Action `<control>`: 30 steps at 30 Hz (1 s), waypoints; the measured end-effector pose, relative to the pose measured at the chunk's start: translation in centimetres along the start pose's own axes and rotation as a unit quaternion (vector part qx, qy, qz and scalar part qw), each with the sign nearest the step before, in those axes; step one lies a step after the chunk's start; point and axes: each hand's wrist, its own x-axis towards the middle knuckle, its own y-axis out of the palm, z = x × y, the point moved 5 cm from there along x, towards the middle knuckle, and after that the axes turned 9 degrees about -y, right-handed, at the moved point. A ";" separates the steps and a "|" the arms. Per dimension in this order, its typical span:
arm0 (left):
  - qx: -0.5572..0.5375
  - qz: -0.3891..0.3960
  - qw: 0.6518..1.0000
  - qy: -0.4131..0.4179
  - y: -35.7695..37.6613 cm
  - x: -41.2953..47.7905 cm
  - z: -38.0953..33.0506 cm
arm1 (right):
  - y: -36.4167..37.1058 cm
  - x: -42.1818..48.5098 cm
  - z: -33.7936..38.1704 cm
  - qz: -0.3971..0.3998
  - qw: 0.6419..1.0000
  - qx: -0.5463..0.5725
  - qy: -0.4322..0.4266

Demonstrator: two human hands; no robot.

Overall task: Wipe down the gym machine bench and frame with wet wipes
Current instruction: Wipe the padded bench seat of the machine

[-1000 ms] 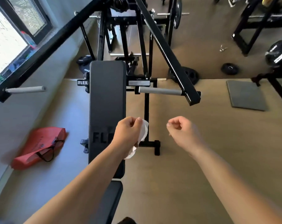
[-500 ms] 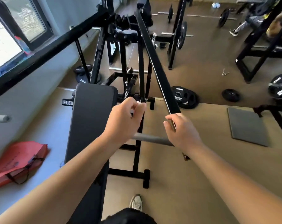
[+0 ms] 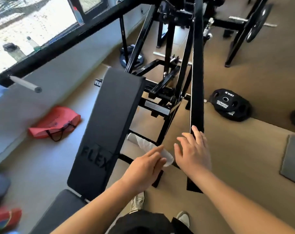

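Limp and slick, the white wet wipe [image 3: 168, 159] drapes the grey cylindrical handle [image 3: 131, 136] at four o'clock of the black padded bench [image 3: 109, 119], pressed under the left hand [image 3: 143, 166], fingers straight, and is probably best bunched mid-sheet, while the right hand [image 3: 193, 154], fingers spread, touches the black steel arm [image 3: 196, 81].

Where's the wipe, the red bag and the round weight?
wipe [image 3: 167, 158]: head view, on its white lower end.
red bag [image 3: 55, 122]: head view, middle of its side.
round weight [image 3: 231, 105]: head view, on its black face.

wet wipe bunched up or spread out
Spread out: the wet wipe lies stretched along the grey handle, under the left hand's fingers.
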 end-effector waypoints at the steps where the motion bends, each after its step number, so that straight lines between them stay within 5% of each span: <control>1: 0.011 -0.027 0.999 -0.018 0.2 0.3 0.1 | 0.1 0.2 0.1 0.010 1.000 -0.003 -0.004; 7: 0.249 -0.089 0.964 0.026 -0.1 2.7 -2.3 | 0.6 -0.3 0.2 0.034 0.999 -0.021 -0.015; 15: 0.324 0.066 0.939 0.091 -0.8 5.2 2.0 | 0.4 -0.4 0.5 0.020 0.998 -0.058 -0.010; 18: 0.324 0.077 0.942 0.044 -3.6 6.6 5.3 | 0.6 -0.4 0.6 0.027 0.998 -0.064 -0.009; 22: 0.327 -0.002 0.945 0.019 -1.8 6.2 3.8 | 0.4 -0.2 0.5 -0.021 1.000 -0.006 0.005; 26: 0.297 -0.007 0.949 0.101 3.4 3.3 -1.5 | -0.2 -0.5 -1.2 -0.076 0.990 0.109 0.040; 30: 0.258 0.066 0.947 0.181 2.0 3.2 0.4 | 0.4 -0.4 -1.4 -0.034 0.996 0.077 0.001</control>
